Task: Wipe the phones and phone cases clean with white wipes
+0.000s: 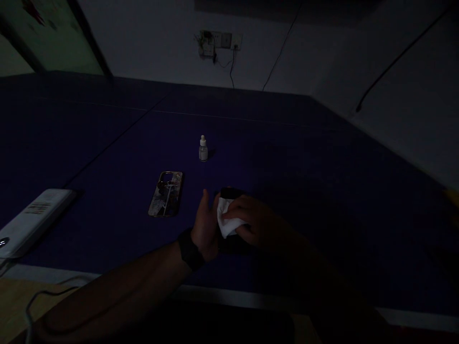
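Hands together above the near part of the counter: left hand (206, 222), black wristband (191, 249) on it, braces a dark flat object (231, 193), too shadowed to identify; right hand (260, 220) presses a white tissue (227, 220) against it. Just left, a patterned phone case (165, 193) lies flat on the blue counter (107, 167). Farther on, a small dropper bottle (203, 149) stands upright. Beyond, a wall socket (218, 40) with cables hanging.

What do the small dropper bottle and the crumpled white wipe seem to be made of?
The small clear dropper bottle looks like glass or glossy plastic: its body shines and seems see-through, under a pale, plastic-looking tip. The crumpled white wipe under the right hand seems soft paper or non-woven cloth, matte and loosely folded. Dim light leaves both uncertain.
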Tool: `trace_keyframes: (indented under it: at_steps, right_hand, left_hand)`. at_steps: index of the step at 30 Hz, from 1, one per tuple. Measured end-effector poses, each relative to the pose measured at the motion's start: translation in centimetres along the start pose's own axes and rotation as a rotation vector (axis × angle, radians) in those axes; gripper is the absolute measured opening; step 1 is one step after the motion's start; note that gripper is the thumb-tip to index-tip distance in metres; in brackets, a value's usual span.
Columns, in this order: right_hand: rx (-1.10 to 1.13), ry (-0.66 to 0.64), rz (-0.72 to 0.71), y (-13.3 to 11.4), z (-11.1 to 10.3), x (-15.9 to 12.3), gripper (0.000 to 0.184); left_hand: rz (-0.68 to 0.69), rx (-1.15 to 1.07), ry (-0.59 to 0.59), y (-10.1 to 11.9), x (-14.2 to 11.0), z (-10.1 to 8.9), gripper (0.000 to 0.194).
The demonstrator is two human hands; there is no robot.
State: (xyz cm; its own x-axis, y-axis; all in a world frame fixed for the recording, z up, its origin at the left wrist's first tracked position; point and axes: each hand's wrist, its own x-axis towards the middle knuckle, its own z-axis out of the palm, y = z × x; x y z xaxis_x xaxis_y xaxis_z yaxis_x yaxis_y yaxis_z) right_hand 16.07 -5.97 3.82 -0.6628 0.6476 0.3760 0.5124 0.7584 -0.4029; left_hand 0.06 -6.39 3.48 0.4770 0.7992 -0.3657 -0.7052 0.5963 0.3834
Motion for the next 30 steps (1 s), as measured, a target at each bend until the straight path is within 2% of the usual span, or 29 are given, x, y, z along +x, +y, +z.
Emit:
trace_keyframes:
  at_steps: [4, 10, 15, 17, 23, 27, 30]
  right_hand:
    - [-0.064, 0.104, 0.076, 0.33, 0.16, -0.08, 0.039]
    - [0.041, -0.005, -0.012, -0.04, -0.15, -0.09, 0.035]
    - [-0.052, 0.102, 0.085, 0.70, 0.27, -0.16, 0.039]
    - [-0.070, 0.099, 0.095, 0.88, 0.24, -0.23, 0.039]
    - [0.046, 0.023, -0.016, 0.30, -0.34, -0.30, 0.030]
    - [-0.055, 0.099, 0.059, 0.81, 0.15, -0.23, 0.037]
    - [-0.070, 0.089, 0.077, 0.87, 0.20, -0.21, 0.040]
  left_hand:
    - [-0.039, 0.002, -0.022, -0.17, -0.04, -0.10, 0.066]
    - [-0.018, 0.030, 0.049, -0.31, 0.20, -0.37, 0.065]
    - [-0.050, 0.051, 0.042, -0.14, -0.06, -0.19, 0.064]
    - [-0.075, 0.037, 0.040, -0.08, -0.12, -0.14, 0.065]
    - [-0.037, 0.024, 0.072, -0.08, 0.10, -0.16, 0.063]
    - [-0.050, 0.037, 0.085, -0.08, 0.09, -0.16, 0.064]
    - [-0.058, 0.023, 0.060, -0.12, 0.12, -0.19, 0.063]
